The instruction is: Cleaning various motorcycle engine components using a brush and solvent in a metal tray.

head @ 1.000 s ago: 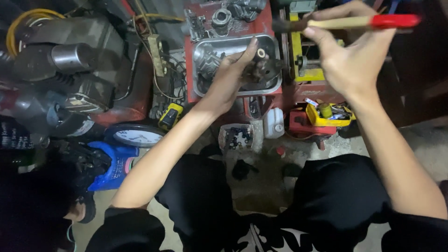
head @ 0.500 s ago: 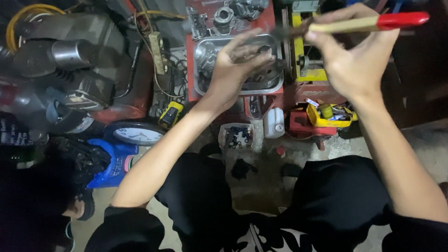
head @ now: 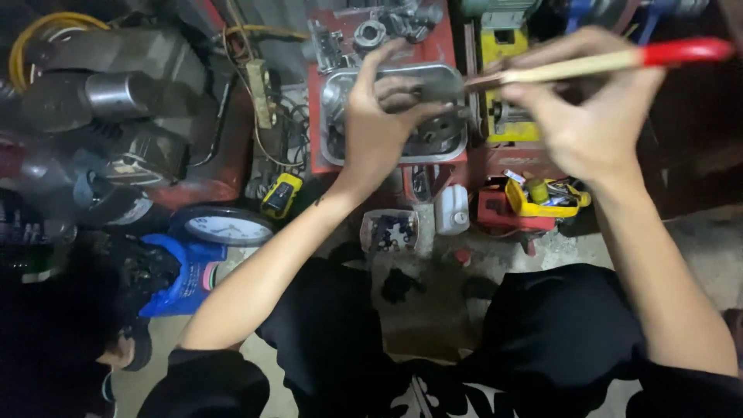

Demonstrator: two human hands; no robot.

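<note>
My left hand (head: 379, 124) reaches over a shiny metal tray (head: 334, 147) and grips a dark round metal part (head: 443, 128) held above it. Its fingers curl around the part's left side. My right hand (head: 588, 116) holds a paintbrush with a pale wooden shaft and red handle end (head: 681, 51). The brush's tip points left and meets the dark part near the tray's right rim. The tray sits on a red stand (head: 317, 108) with several loose metal parts at its far edge.
A round wall clock (head: 224, 227) lies on the floor beside a blue bag (head: 182, 275). A yellow meter (head: 280, 193), a small box of dark screws (head: 389, 231), a white bottle (head: 451, 209) and a red-and-yellow toolbox (head: 534, 203) stand before my knees. An engine block (head: 116, 101) fills the left.
My left hand has turned the dark part over the tray and shifted slightly left. The brush in my right hand has tilted and dropped a little toward the part.
</note>
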